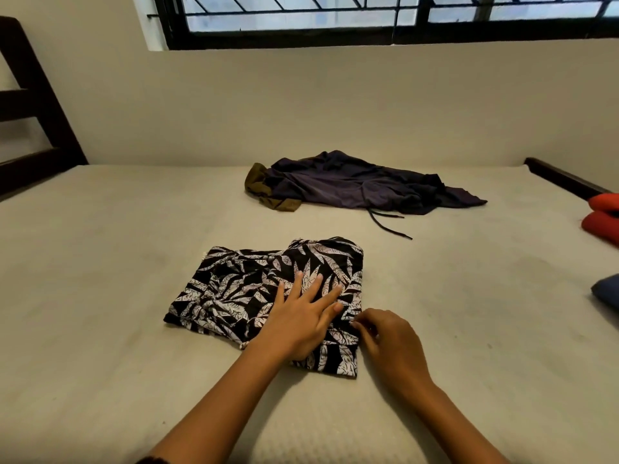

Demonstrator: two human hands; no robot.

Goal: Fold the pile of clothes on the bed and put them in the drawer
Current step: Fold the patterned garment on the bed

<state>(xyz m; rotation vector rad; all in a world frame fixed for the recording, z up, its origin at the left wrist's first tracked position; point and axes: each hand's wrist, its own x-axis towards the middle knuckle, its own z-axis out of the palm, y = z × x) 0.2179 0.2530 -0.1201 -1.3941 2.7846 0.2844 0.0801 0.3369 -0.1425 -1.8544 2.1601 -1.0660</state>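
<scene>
Black-and-white leaf-print fabric garment (268, 289) lay half-folded on the cream bed (100, 296) — left hand (301, 319) flat, fingers spread, pressing it down; right hand (385, 343) pinched its right edge. Wise play looked like: keep pressing, tug that edge square — then fold over.

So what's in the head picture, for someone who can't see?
On a bed, the left hand presses flat on a folded leaf-print garment while the right hand pinches its edge. Crumpled purple clothes lie behind.

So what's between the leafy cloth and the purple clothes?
Head view: bare mattress, plus a dark drawstring trailing from the purple clothes toward the leafy cloth.
</scene>
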